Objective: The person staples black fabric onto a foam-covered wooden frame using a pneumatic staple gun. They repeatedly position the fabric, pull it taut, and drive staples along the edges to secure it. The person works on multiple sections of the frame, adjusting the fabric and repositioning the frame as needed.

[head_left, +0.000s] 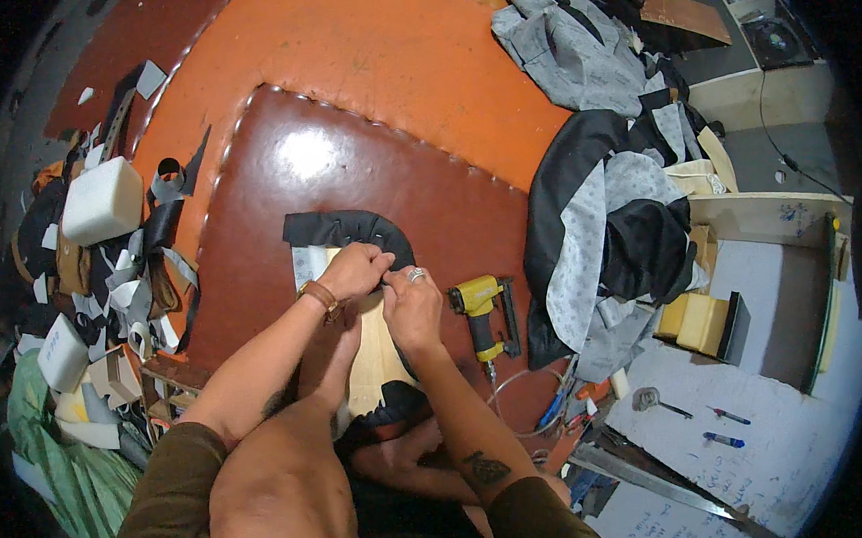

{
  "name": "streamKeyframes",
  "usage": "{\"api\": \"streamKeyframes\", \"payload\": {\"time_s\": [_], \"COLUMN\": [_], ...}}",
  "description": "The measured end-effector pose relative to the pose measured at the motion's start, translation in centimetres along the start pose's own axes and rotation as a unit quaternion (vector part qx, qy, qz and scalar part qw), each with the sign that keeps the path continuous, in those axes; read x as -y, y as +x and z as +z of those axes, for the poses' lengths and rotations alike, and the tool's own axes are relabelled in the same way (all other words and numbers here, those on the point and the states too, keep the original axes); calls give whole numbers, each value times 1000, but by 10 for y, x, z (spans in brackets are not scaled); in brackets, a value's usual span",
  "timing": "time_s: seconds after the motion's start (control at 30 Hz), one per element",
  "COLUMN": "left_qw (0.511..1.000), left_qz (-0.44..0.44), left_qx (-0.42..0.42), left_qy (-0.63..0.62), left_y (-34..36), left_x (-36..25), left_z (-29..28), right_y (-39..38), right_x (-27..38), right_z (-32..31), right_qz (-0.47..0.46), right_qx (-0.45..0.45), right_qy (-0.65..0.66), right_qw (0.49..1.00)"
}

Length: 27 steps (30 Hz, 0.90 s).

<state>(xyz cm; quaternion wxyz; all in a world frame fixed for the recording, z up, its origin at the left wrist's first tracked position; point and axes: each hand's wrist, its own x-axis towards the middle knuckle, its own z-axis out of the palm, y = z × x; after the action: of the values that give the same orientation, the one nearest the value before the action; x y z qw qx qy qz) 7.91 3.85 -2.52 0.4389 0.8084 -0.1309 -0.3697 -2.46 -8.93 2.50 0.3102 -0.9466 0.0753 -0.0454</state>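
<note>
Here, black fabric (360,224) edges a pale panel (371,363).

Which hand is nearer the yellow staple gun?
Right. The right hand is just to the left of the yellow staple gun, not touching it; the left hand is farther left, beyond the right one.

There are 2 hands (354,270) (414,310), 1 black-edged panel (370,366), 1 nail gun (478,299) and 2 pens (723,440) (731,416).
</note>
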Motion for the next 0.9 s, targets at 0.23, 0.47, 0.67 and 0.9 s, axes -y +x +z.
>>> {"api": "streamKeyframes", "payload": {"time_s": [0.23, 0.47, 0.67, 0.9], "left_qw": [989, 969, 971, 973], "left_qz": [-7, -42, -51, -61], "left_qx": [-90, -134, -133, -116], "left_qy": [121, 202, 193, 189], "left_y": [-31, -29, -29, -27], "left_x": [-8, -4, -5, 0], "left_z": [-5, 1, -4, -3], "right_y": [-14, -40, -39, -7], "right_x": [-28, -69, -85, -68], "right_z": [-38, -75, -70, -110], "right_qz": [101, 357, 364, 213], "right_qx": [37, 197, 176, 268], "right_qy": [5, -199, -145, -131], "right_qw": [994, 891, 903, 930]}}
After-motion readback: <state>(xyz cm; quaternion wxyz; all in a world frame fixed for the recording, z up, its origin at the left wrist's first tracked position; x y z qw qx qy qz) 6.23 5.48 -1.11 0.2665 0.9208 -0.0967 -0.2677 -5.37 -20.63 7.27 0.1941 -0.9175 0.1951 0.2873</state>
